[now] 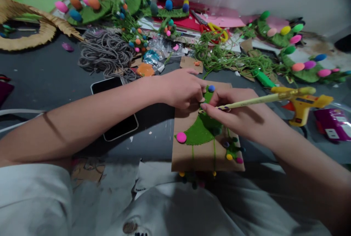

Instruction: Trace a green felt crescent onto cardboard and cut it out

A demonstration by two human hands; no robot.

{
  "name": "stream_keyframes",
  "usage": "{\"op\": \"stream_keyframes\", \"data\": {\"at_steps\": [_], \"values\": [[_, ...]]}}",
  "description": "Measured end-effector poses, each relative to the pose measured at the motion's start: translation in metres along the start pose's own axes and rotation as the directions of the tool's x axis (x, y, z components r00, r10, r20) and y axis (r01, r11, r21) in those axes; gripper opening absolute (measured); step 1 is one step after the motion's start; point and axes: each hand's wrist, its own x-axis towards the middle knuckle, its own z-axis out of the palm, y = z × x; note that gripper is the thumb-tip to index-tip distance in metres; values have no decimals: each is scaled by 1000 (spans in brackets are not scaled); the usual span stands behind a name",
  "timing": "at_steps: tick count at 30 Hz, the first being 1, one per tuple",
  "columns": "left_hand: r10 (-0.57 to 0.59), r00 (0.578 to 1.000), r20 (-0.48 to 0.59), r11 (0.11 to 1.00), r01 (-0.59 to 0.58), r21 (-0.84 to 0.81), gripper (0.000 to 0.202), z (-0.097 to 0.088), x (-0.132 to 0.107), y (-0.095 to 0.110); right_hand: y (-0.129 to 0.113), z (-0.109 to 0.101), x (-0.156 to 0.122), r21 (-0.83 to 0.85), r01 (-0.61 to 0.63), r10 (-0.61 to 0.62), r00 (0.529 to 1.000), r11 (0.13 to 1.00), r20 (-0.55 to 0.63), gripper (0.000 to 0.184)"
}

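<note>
A green felt crescent (201,129) with a pink ball at its left tip and a blue ball near its top lies on a brown cardboard piece (182,159). My left hand (185,88) bends over its upper edge, fingers curled in and pressed to the felt; what lies under the fingertips is partly hidden. In my right hand (238,110) is a slim pale yellow paintbrush (255,101), its thick end pointing right and its thin end touching the felt beside my left fingertips. Green cords with small coloured balls (230,155) hang below the crescent.
A black-screened phone (122,128) lies under my left forearm. To the right are a yellow glue gun (301,106) and a purple packet (333,124). Behind my hands sit grey cord (105,51), green yarn (216,55), scissors (216,31) and finished-looking felt pieces (93,13).
</note>
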Motion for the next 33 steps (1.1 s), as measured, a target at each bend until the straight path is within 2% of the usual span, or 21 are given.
{"op": "stream_keyframes", "data": {"at_steps": [7,11,16,22,26,31,33], "values": [[-9,1000,-9,1000,9,6,28,-1,0,2,-2,1,1,-23,-8,8,1000,1000,-21,25],[-17,1000,-3,1000,17,11,28,-1,0,3,-4,1,-2,8,-3,3,999,1000,39,24],[-35,999,-12,999,35,-3,24,-1,0,3,-4,1,-2,-4,-17,17,1000,1000,-11,24],[-29,1000,4,999,29,25,30,0,1,3,-10,3,-6,35,7,-9,998,999,62,21],[-51,999,7,998,51,24,30,-3,0,7,-10,3,-7,33,-39,38,998,999,48,23],[-43,999,-5,998,43,47,26,-3,0,8,-11,3,-10,25,6,-8,998,1000,67,21],[-37,999,-21,999,37,38,24,-2,0,8,-10,3,-9,26,-13,11,998,1000,63,21]]}}
